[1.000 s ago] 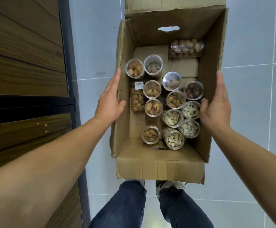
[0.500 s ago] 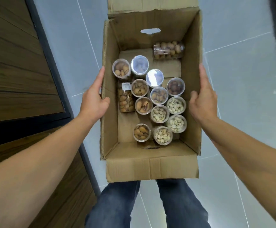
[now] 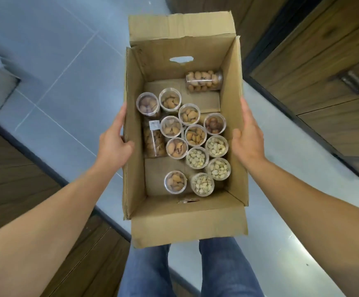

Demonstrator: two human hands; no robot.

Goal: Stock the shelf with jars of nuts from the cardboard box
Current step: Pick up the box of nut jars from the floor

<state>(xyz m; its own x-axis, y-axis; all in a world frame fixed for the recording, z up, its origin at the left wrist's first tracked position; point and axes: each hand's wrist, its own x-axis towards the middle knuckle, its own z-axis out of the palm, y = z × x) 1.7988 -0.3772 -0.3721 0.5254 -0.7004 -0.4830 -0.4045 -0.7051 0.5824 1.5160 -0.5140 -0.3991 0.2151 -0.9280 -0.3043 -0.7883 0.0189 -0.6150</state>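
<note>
The open brown cardboard box is carried above the grey tiled floor, left hand and right hand clamping opposite walls, fingers apparently flat. The clear plastic jars of nuts sit inside, mostly upright, none shelved yet.

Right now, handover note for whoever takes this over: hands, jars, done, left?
Left hand: pressed on the outside of the cardboard box's left wall, thumb hooked over the rim.
Right hand: flat against the right wall, thumb at the rim. The box is carried between both, above the tiled floor.
Jars: all in the box. Most stand upright, four of them the pistachio jars on the right. Two lie on their sides: one at the far end, one labelled jar by the left wall.
Done: nothing stocked that shows; no shelf in view.
Left: set the box down, move every jar to the shelf.
</note>
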